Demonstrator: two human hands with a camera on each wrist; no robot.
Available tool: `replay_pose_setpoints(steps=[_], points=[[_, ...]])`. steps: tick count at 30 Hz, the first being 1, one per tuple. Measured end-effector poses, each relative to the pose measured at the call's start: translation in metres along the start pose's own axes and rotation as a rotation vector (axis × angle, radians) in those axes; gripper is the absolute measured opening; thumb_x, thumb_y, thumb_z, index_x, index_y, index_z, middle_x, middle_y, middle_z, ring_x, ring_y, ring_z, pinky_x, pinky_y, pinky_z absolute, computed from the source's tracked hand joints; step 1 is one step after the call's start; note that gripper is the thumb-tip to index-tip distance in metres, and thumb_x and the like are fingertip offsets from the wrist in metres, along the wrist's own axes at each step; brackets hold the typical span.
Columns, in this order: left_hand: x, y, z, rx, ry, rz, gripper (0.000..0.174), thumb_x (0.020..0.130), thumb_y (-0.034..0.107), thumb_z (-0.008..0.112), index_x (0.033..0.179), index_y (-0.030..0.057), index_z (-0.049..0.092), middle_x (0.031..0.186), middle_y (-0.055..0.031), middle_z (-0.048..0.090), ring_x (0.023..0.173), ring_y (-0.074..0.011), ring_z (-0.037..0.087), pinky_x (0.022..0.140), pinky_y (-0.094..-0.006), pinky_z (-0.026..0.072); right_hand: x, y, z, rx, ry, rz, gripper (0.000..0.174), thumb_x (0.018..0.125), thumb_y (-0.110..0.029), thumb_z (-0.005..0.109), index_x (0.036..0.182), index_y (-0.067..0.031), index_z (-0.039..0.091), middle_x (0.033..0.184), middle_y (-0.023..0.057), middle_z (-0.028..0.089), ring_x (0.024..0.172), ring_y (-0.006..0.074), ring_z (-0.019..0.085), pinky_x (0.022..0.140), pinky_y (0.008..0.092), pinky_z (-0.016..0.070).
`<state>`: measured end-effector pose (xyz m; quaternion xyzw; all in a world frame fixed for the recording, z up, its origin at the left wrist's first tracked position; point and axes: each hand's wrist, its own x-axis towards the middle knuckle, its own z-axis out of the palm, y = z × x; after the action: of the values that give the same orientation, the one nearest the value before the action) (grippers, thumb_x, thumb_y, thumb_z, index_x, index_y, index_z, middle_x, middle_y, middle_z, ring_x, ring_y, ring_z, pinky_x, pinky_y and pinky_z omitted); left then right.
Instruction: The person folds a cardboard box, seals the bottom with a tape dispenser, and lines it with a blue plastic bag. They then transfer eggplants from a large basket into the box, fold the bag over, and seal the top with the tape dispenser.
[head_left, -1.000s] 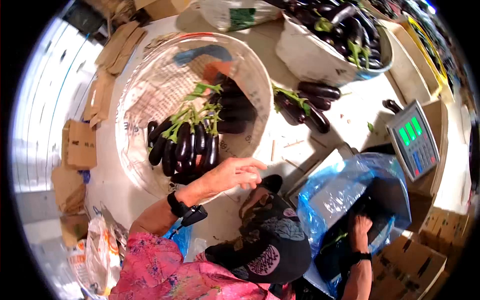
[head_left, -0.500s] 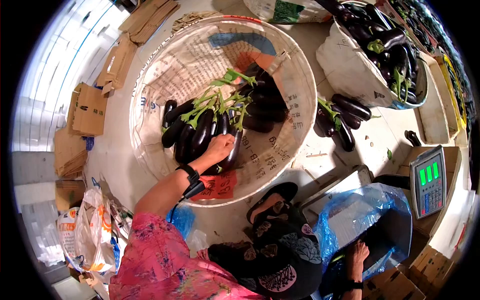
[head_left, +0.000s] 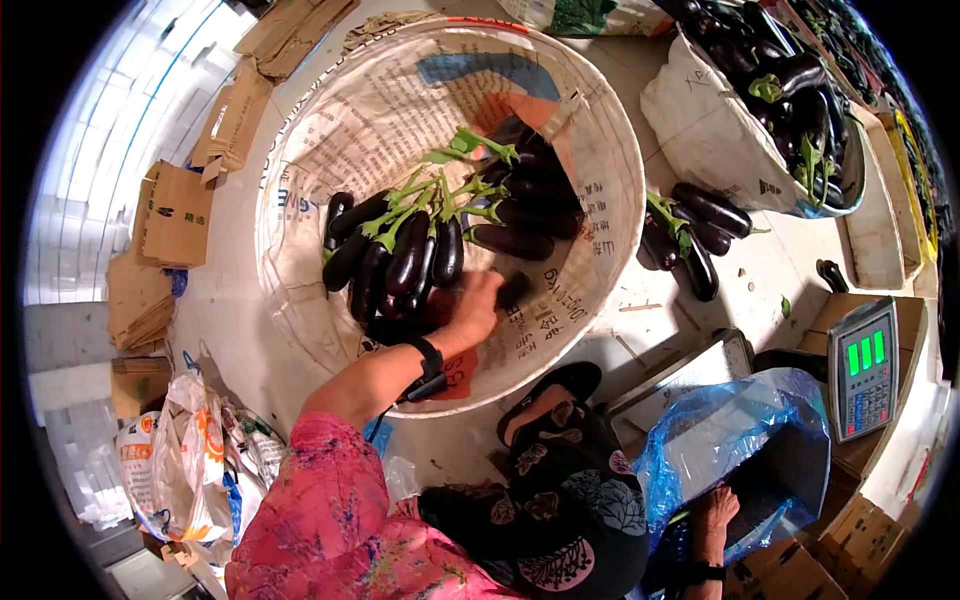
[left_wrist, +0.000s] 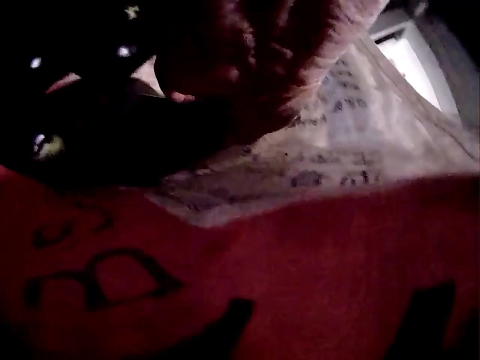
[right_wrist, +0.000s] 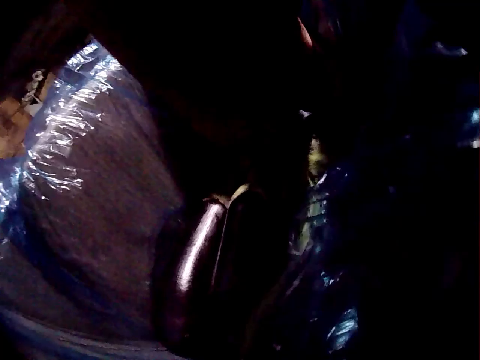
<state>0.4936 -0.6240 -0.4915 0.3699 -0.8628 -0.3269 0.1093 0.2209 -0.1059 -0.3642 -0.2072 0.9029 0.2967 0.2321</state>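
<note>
My left hand (head_left: 478,308) reaches into a large woven sack (head_left: 300,255) with a rolled rim and grips a dark purple eggplant (head_left: 515,290), whose blurred end sticks out past the fingers. Beside it lies a bunch of glossy eggplants (head_left: 408,255) with green stems. The left wrist view has the hand (left_wrist: 255,60) close above dark, shiny eggplant skin. Down inside a box lined with a blue plastic bag (head_left: 690,425) is my right hand (head_left: 714,512), its fingers mostly hidden in shadow. Eggplants (right_wrist: 196,255) lie in that bag in the right wrist view.
A digital scale display (head_left: 863,370) stands at the right, above the bag. More eggplants (head_left: 700,235) lie on the floor, and a full white sack (head_left: 710,125) stands behind them. Flattened cardboard (head_left: 172,215) and plastic bags (head_left: 185,460) line the left side.
My left hand has come down into the sack from above its near rim, then shifted right with an eggplant, away from the bunch. The right hand stays inside the blue bag.
</note>
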Motion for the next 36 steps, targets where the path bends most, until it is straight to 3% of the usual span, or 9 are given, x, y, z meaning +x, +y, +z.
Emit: replay_pose_setpoints(steps=[2,4,8,10,17,20,29,33,36], points=[[-0.003,0.009,0.010,0.170,-0.321,0.024,0.036,0.075,0.000,0.066,0.109,0.0040,0.056,0.114,-0.0234,0.048,0.106,-0.0430,0.051,0.090,-0.0498,0.0432,0.005,0.007,0.012,-0.009,-0.003,-0.003,0.024,0.086,-0.026,0.053,0.093,-0.0059,0.064,0.091,0.0140,0.068,0.089,0.0342,0.065,0.079,0.0457,0.0496],[0.026,0.020,0.001,0.030,-0.215,-0.178,0.031,0.078,0.007,0.066,0.108,0.0040,0.057,0.105,-0.0217,0.055,0.103,-0.0445,0.053,0.087,-0.0503,0.0447,0.001,0.008,0.006,-0.001,0.006,-0.007,0.025,0.086,-0.028,0.054,0.091,-0.0057,0.064,0.089,0.0135,0.068,0.088,0.0339,0.066,0.077,0.0455,0.0501],[0.097,0.004,-0.022,0.031,0.363,0.008,0.048,0.079,0.015,0.069,0.123,0.0043,0.052,0.121,-0.0248,0.051,0.111,-0.0447,0.049,0.094,-0.0504,0.0416,0.008,0.017,0.024,-0.019,0.007,-0.029,0.029,0.086,-0.034,0.057,0.088,-0.0062,0.065,0.086,0.0124,0.068,0.083,0.0337,0.067,0.072,0.0453,0.0510],[0.130,0.002,-0.027,0.076,0.378,0.013,0.057,0.081,0.020,0.071,0.131,0.0049,0.049,0.120,-0.0232,0.051,0.116,-0.0433,0.046,0.099,-0.0516,0.0385,0.005,0.017,0.029,-0.032,0.102,-0.078,0.030,0.084,-0.035,0.059,0.085,-0.0065,0.066,0.083,0.0124,0.069,0.080,0.0338,0.067,0.070,0.0451,0.0516],[0.192,0.015,-0.028,0.305,-0.115,-0.329,0.062,0.070,0.037,0.083,0.124,0.0173,0.059,0.121,-0.0185,0.045,0.119,-0.0410,0.044,0.098,-0.0480,0.0404,-0.001,0.011,0.014,-0.023,0.101,-0.092,0.029,0.079,-0.036,0.065,0.080,-0.0070,0.068,0.079,0.0140,0.069,0.077,0.0335,0.069,0.066,0.0441,0.0529],[0.179,0.005,-0.033,0.259,-0.061,-0.070,0.058,0.067,0.035,0.084,0.114,0.0108,0.060,0.114,-0.0175,0.044,0.113,-0.0394,0.046,0.092,-0.0480,0.0426,-0.007,0.004,0.005,0.016,0.139,-0.110,0.027,0.079,-0.035,0.065,0.079,-0.0072,0.068,0.077,0.0140,0.069,0.077,0.0337,0.069,0.067,0.0442,0.0528],[0.132,0.024,-0.132,-0.388,-0.282,-0.043,0.057,0.081,0.035,0.076,0.121,-0.0021,0.062,0.096,-0.0058,0.065,0.083,-0.0177,0.061,0.074,-0.0297,0.0487,-0.004,0.004,0.002,0.064,0.060,-0.079,0.027,0.080,-0.033,0.066,0.080,-0.0063,0.067,0.081,0.0156,0.069,0.078,0.0364,0.068,0.069,0.0482,0.0517],[0.101,0.029,-0.165,-0.771,-0.410,-0.397,0.031,0.095,0.034,0.062,0.110,0.0070,0.063,0.084,0.0042,0.057,0.072,-0.0044,0.054,0.054,-0.0189,0.0364,-0.009,0.004,0.002,0.071,0.114,-0.088,0.024,0.082,-0.030,0.063,0.081,-0.0054,0.067,0.082,0.0160,0.069,0.081,0.0373,0.067,0.072,0.0476,0.0514],[0.080,0.025,-0.171,-1.067,-0.366,-0.529,0.027,0.097,0.035,0.060,0.101,0.0087,0.060,0.080,0.0037,0.054,0.066,-0.0064,0.053,0.048,-0.0192,0.0326,-0.010,0.001,-0.010,0.114,0.062,-0.103,0.022,0.082,-0.025,0.060,0.081,-0.0044,0.066,0.085,0.0167,0.069,0.083,0.0379,0.066,0.072,0.0471,0.0510]])
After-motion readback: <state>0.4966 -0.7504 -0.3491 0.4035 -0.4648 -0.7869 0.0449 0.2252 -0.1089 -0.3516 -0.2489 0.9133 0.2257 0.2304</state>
